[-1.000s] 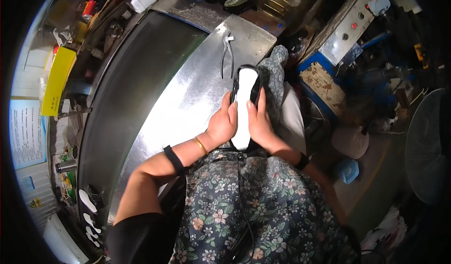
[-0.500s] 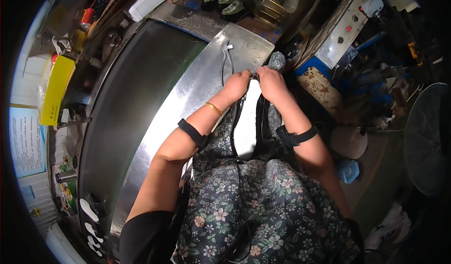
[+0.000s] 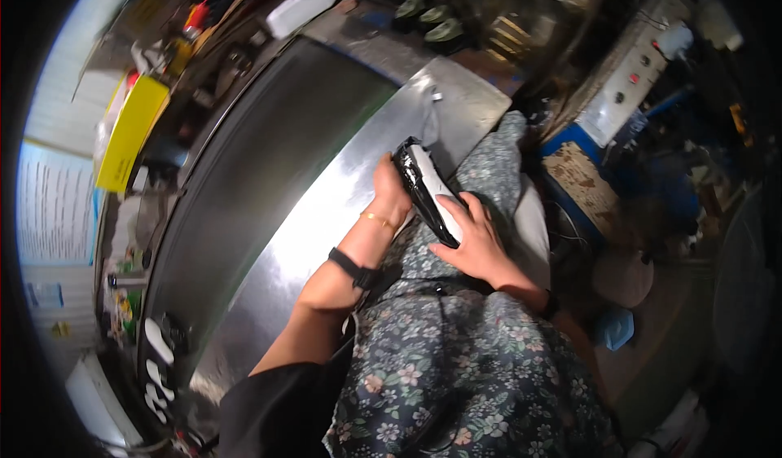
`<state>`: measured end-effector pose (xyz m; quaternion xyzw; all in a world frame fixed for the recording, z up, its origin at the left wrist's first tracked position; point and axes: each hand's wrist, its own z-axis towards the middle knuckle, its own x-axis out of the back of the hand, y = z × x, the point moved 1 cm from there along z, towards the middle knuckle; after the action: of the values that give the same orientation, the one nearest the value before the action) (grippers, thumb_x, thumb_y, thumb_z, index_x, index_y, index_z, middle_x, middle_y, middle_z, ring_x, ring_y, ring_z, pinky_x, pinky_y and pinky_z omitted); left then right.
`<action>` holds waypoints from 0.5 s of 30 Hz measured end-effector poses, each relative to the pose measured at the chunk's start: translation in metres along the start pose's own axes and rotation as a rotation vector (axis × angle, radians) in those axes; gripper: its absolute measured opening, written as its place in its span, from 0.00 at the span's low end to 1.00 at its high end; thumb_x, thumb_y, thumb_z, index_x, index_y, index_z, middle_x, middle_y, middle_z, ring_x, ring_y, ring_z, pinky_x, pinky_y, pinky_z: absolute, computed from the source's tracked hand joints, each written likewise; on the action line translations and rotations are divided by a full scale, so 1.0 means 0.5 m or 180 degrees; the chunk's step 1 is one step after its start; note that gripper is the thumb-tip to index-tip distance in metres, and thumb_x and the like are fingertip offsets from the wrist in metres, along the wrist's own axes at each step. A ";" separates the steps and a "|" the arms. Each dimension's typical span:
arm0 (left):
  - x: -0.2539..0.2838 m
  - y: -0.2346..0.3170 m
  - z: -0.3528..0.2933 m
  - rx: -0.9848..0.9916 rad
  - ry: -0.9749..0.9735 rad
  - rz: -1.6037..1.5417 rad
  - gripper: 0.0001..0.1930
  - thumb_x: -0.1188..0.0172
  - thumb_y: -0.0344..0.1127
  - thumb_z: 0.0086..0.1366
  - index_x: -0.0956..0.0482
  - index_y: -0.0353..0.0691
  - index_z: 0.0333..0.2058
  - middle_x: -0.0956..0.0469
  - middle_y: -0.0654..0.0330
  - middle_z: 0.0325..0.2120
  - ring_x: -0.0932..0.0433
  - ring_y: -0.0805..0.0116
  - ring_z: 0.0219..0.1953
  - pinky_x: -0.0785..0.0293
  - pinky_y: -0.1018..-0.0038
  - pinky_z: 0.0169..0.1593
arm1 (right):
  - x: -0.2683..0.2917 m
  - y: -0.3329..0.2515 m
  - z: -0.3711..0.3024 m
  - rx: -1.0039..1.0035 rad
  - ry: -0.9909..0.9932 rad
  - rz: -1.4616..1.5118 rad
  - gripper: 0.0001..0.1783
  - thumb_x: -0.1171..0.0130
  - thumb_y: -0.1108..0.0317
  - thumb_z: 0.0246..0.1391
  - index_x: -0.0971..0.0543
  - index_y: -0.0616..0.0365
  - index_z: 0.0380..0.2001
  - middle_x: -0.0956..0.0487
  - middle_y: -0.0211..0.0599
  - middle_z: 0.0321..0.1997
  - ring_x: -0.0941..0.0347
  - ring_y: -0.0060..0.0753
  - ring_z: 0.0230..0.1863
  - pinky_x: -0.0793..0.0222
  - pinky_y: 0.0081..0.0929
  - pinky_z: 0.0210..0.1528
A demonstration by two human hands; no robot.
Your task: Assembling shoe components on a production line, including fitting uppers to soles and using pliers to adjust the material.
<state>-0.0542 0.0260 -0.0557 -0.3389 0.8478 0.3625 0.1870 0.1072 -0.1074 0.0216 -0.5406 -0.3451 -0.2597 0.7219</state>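
Note:
A black shoe upper (image 3: 421, 199) with a white insole (image 3: 437, 183) facing up lies slantwise over my lap. My left hand (image 3: 391, 188) holds the far part from its left side, its fingers mostly hidden behind the black material. Around the near end, my right hand (image 3: 476, 245) grips with thumb and fingers on either side. On the shiny metal plate (image 3: 305, 201) beyond the shoe rests a pincer-like tool (image 3: 432, 116), blurred in this view. A floral apron (image 3: 464, 360) covers my lap beneath the work.
A dark conveyor belt (image 3: 277, 149) runs along my left, with several white shoe parts (image 3: 157, 340) at its near end. Green shoes (image 3: 444, 29) stand at the back. A control panel (image 3: 623, 75) is at the far right, with a blue container (image 3: 615, 328) lower down.
The shoe has tilted, its far end swinging left. My right hand has left the far end and come back to the near end. My left hand has moved down its left side. The view has shifted.

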 end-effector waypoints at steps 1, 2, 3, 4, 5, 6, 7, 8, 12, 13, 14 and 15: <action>-0.052 -0.006 -0.038 0.0113 -0.0323 0.0230 0.25 0.60 0.52 0.71 0.22 0.35 0.42 0.19 0.50 0.34 0.20 0.55 0.39 0.25 0.59 0.50 | -0.003 0.054 -0.002 -0.0192 -0.0049 0.1131 0.43 0.29 0.66 0.44 0.36 0.57 0.64 0.28 0.47 0.55 0.31 0.38 0.57 0.36 0.32 0.59; -0.110 -0.017 -0.087 0.0267 -0.0715 0.0450 0.26 0.58 0.52 0.71 0.22 0.34 0.45 0.19 0.51 0.38 0.21 0.58 0.42 0.27 0.61 0.53 | 0.011 0.110 -0.008 -0.0358 -0.0015 0.2210 0.43 0.31 0.69 0.46 0.37 0.57 0.66 0.28 0.45 0.57 0.31 0.35 0.57 0.36 0.30 0.59; -0.105 -0.025 -0.102 -0.0252 -0.0592 0.0897 0.24 0.53 0.49 0.70 0.25 0.33 0.50 0.21 0.52 0.43 0.23 0.59 0.47 0.31 0.64 0.57 | 0.058 0.100 -0.006 -0.1272 -0.0163 0.4095 0.41 0.35 0.78 0.48 0.37 0.60 0.66 0.30 0.40 0.62 0.33 0.29 0.60 0.37 0.26 0.61; -0.099 -0.037 -0.114 -0.0779 -0.0498 0.1321 0.24 0.49 0.46 0.69 0.27 0.31 0.54 0.22 0.52 0.48 0.25 0.60 0.52 0.35 0.66 0.61 | 0.119 0.111 -0.013 -0.1770 -0.0223 0.4395 0.40 0.39 0.84 0.48 0.38 0.64 0.66 0.33 0.38 0.65 0.36 0.25 0.62 0.39 0.24 0.63; -0.103 -0.042 -0.143 -0.1009 -0.1018 0.1944 0.22 0.47 0.42 0.69 0.27 0.32 0.54 0.23 0.53 0.50 0.26 0.61 0.53 0.34 0.67 0.60 | 0.169 0.133 -0.033 -0.1474 0.0089 0.4097 0.40 0.39 0.84 0.48 0.38 0.65 0.66 0.33 0.38 0.65 0.36 0.25 0.63 0.40 0.24 0.64; -0.097 -0.043 -0.171 -0.1280 -0.1534 0.2540 0.20 0.45 0.38 0.68 0.27 0.32 0.54 0.24 0.55 0.51 0.26 0.62 0.53 0.33 0.68 0.59 | 0.218 0.153 -0.060 -0.1193 0.0364 0.3784 0.40 0.39 0.84 0.47 0.39 0.66 0.66 0.33 0.39 0.65 0.37 0.26 0.64 0.41 0.25 0.65; -0.072 -0.048 -0.177 -0.1431 -0.1904 0.3118 0.18 0.43 0.35 0.66 0.26 0.32 0.52 0.24 0.54 0.51 0.26 0.60 0.54 0.32 0.68 0.58 | 0.290 0.164 -0.075 -0.0911 0.0700 0.3424 0.40 0.40 0.85 0.48 0.39 0.67 0.66 0.33 0.39 0.65 0.36 0.27 0.63 0.42 0.26 0.66; -0.049 -0.059 -0.182 -0.1614 -0.2244 0.3698 0.17 0.41 0.32 0.65 0.25 0.33 0.51 0.23 0.52 0.50 0.26 0.59 0.54 0.31 0.68 0.56 | 0.362 0.176 -0.091 -0.1167 0.0959 0.3164 0.39 0.38 0.81 0.48 0.37 0.68 0.65 0.34 0.40 0.66 0.36 0.27 0.64 0.43 0.26 0.66; -0.003 -0.131 -0.209 -0.3371 -0.2476 0.5247 0.17 0.39 0.30 0.57 0.23 0.32 0.46 0.27 0.44 0.52 0.27 0.44 0.51 0.30 0.59 0.55 | 0.648 0.314 -0.151 -0.1087 0.2352 -0.0227 0.35 0.31 0.67 0.44 0.27 0.57 0.59 0.25 0.41 0.56 0.31 0.31 0.59 0.36 0.28 0.59; 0.001 -0.145 -0.206 -0.3737 -0.2573 0.5506 0.18 0.39 0.30 0.55 0.22 0.33 0.45 0.27 0.45 0.52 0.27 0.46 0.51 0.31 0.58 0.55 | 0.715 0.354 -0.164 -0.1103 0.2485 -0.0643 0.35 0.31 0.66 0.44 0.26 0.54 0.59 0.24 0.43 0.53 0.29 0.32 0.56 0.35 0.29 0.57; 0.005 -0.153 -0.202 -0.4064 -0.2678 0.5648 0.17 0.39 0.31 0.54 0.21 0.35 0.44 0.26 0.48 0.51 0.27 0.50 0.50 0.32 0.60 0.54 | 0.777 0.385 -0.172 -0.1104 0.2595 -0.1040 0.35 0.30 0.64 0.44 0.25 0.50 0.59 0.23 0.45 0.49 0.28 0.33 0.53 0.34 0.31 0.55; -0.001 -0.157 -0.202 -0.4007 -0.2632 0.5582 0.16 0.39 0.31 0.54 0.20 0.36 0.43 0.25 0.49 0.51 0.27 0.51 0.50 0.32 0.60 0.54 | 0.834 0.420 -0.182 -0.1440 0.2696 -0.1318 0.35 0.30 0.61 0.43 0.25 0.49 0.59 0.23 0.46 0.48 0.26 0.34 0.51 0.33 0.31 0.53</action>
<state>-0.0053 -0.0883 -0.0265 0.4774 0.3352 0.8094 -0.0677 0.5453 -0.1367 0.2039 -0.4511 -0.0578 -0.6610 0.5969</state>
